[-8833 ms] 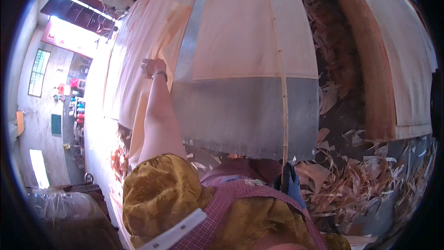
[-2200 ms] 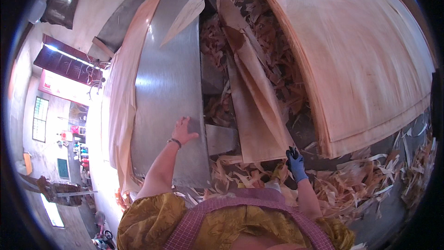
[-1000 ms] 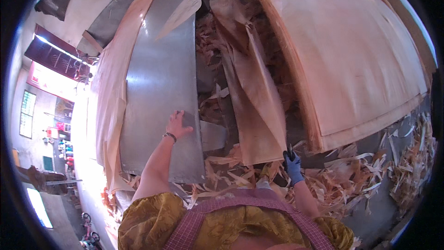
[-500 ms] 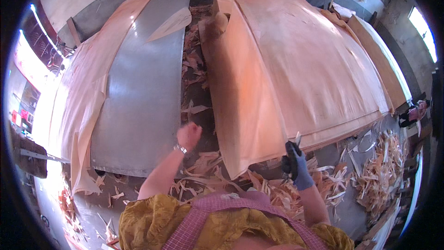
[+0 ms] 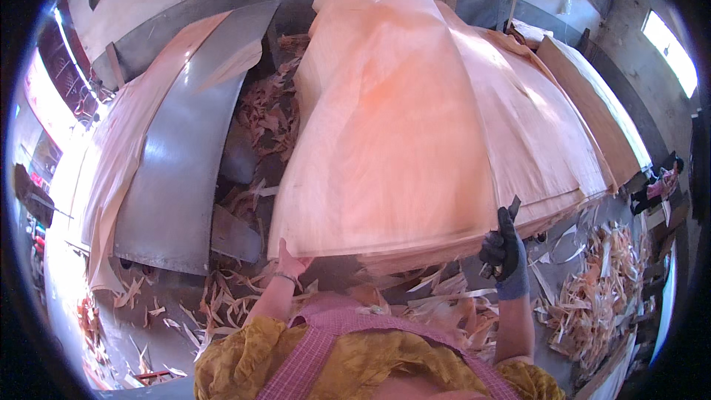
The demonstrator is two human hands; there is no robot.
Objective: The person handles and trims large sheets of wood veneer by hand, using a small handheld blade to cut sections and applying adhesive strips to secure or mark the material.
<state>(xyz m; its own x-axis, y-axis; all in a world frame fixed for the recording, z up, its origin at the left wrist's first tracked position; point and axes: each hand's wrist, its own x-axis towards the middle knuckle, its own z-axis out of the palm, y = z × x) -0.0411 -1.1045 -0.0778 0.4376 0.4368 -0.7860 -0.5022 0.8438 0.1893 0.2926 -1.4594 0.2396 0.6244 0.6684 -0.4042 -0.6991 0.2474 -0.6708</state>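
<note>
A large, thin, pinkish-orange wood veneer sheet (image 5: pixel 385 141) stretches away from me over a stack, with a dark hole near its raised far end. At its near left corner, my bare left hand (image 5: pixel 290 261) pinches the edge. My right hand (image 5: pixel 505 252), in a dark grey glove, is closed round a small dark-bladed tool, seemingly a knife (image 5: pixel 514 206), its blade pointing up. That hand is beside the sheet's near right corner; whether its fingers also touch the sheet cannot be made out.
On the left stands a grey metal-topped table (image 5: pixel 174 170) with veneer (image 5: pixel 122 155) along its left side. More stacked veneer (image 5: pixel 529 133) lies to the right. Shavings (image 5: pixel 592 289) cover parts of the floor. Another person (image 5: pixel 659 185) is at the far right.
The veneer sheet, folded back before, now lies spread leftward over the stack and the gap. My left hand has come down onto its near left corner. My right hand has shifted slightly right.
</note>
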